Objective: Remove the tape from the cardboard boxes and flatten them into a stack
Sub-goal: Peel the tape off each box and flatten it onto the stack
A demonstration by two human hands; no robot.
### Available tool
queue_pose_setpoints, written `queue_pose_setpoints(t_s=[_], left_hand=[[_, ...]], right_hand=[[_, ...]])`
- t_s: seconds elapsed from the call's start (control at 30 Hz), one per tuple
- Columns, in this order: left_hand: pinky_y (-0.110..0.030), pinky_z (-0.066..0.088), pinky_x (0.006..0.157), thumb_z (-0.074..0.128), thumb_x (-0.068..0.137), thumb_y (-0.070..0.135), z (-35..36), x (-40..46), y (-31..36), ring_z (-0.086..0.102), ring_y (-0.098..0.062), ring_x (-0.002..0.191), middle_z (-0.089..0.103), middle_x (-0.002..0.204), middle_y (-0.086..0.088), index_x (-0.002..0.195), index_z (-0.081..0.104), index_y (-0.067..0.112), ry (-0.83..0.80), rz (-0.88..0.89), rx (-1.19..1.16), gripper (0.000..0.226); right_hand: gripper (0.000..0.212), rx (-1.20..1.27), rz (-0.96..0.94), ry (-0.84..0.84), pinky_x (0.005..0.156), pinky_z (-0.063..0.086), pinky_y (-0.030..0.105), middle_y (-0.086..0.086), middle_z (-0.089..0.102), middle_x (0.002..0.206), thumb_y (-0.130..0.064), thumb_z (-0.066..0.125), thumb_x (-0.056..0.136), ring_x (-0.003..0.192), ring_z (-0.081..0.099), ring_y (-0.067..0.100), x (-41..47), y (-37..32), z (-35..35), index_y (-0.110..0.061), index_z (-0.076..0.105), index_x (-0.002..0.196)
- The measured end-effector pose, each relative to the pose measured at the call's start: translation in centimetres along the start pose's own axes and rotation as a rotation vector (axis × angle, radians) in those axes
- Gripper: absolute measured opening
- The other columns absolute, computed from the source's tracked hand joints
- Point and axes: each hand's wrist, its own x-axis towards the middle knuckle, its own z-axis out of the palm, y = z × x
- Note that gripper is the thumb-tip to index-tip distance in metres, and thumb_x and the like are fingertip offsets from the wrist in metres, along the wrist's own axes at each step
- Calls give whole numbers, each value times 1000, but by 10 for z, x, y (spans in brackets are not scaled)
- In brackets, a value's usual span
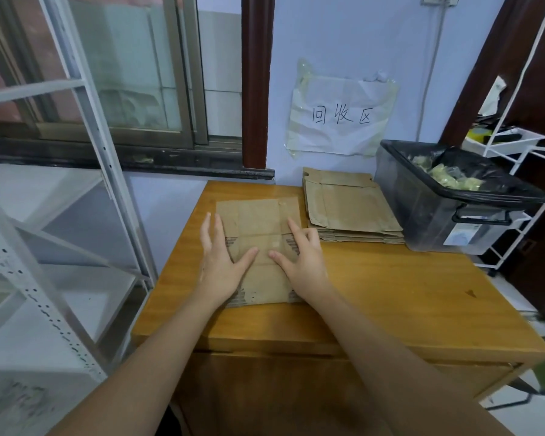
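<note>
A flattened brown cardboard box [258,215] lies on the wooden table [390,294], slightly left of centre. My left hand [221,262] presses flat on its left side with fingers spread and straight. My right hand [302,259] presses on its right side, index finger stretched forward and the other fingers bent loosely. The two thumbs almost meet over the box's middle. To the right, at the back of the table, sits a stack of flattened cardboard boxes [350,209]. No loose tape shows on the box under my hands.
A clear plastic bin [438,221] lined with a black bag holds crumpled tape at the table's back right. A white metal shelf [60,215] stands at left, a white wire rack [516,152] at right. A paper sign [340,118] is taped to the wall.
</note>
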Motion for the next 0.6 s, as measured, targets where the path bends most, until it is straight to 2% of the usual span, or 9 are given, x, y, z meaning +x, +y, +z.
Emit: queue_pose_setpoints(t_s=[0.07, 0.13, 0.2, 0.27, 0.33, 0.4, 0.53, 0.6], left_hand=[[-45, 29, 121, 75, 87, 56, 2, 13, 8, 24, -18, 151, 6, 168, 7, 166, 0, 30, -11, -53, -94, 112], [-47, 35, 121, 80, 84, 53, 6, 30, 17, 35, -15, 143, 26, 162, 2, 166, 4, 36, -51, -49, -179, 113], [-47, 41, 117, 85, 80, 53, 14, 54, 28, 43, -10, 136, 41, 152, 5, 164, 13, 43, -83, -22, -261, 111], [-43, 44, 114, 89, 75, 55, 26, 79, 48, 52, -10, 130, 50, 143, 7, 163, 17, 46, -105, 11, -294, 114], [-34, 44, 110, 91, 74, 52, 42, 105, 71, 53, -12, 127, 52, 139, 3, 165, 18, 39, -101, 56, -262, 118], [-28, 39, 107, 90, 75, 49, 63, 131, 94, 50, -16, 130, 48, 142, -2, 166, 15, 30, -118, 69, -206, 119], [-45, 39, 117, 87, 72, 60, 108, 183, 125, 46, -27, 140, 43, 151, -10, 167, 11, 28, -206, 85, -129, 126], [-43, 34, 120, 84, 80, 56, 129, 203, 135, 39, -31, 146, 32, 160, -14, 167, -2, 24, -282, 61, -49, 126]], right_hand=[[84, -10, -49, 45, 85, 36, 1, -6, 37, 124, -38, 74, 92, 98, 40, -6, 9, -3, -9, -31, 26, 160], [83, -14, -93, 91, 90, 36, 6, -5, 37, 125, -36, 75, 92, 103, 40, -4, 20, -4, -22, -29, 28, 160], [83, -15, -102, 133, 96, 34, 11, -4, 37, 126, -36, 75, 91, 111, 41, -1, 35, -2, -40, -28, 29, 160], [83, -3, -60, 149, 96, 31, 9, -5, 36, 127, -37, 75, 92, 112, 38, -4, 53, 1, -64, -28, 29, 160], [83, -2, -23, 164, 98, 29, 10, -5, 37, 127, -37, 75, 91, 114, 38, -4, 75, 7, -90, -25, 30, 160], [84, -36, 4, 188, 101, 30, 15, -3, 40, 128, -38, 77, 90, 120, 41, 3, 99, 18, -115, -23, 32, 159], [84, -105, 79, 203, 104, 35, 23, -1, 41, 129, -41, 76, 90, 126, 46, 14, 144, 48, -149, -21, 33, 159], [83, -191, 139, 202, 106, 42, 34, 0, 41, 133, -46, 74, 90, 125, 50, 18, 164, 66, -157, -22, 34, 158]])
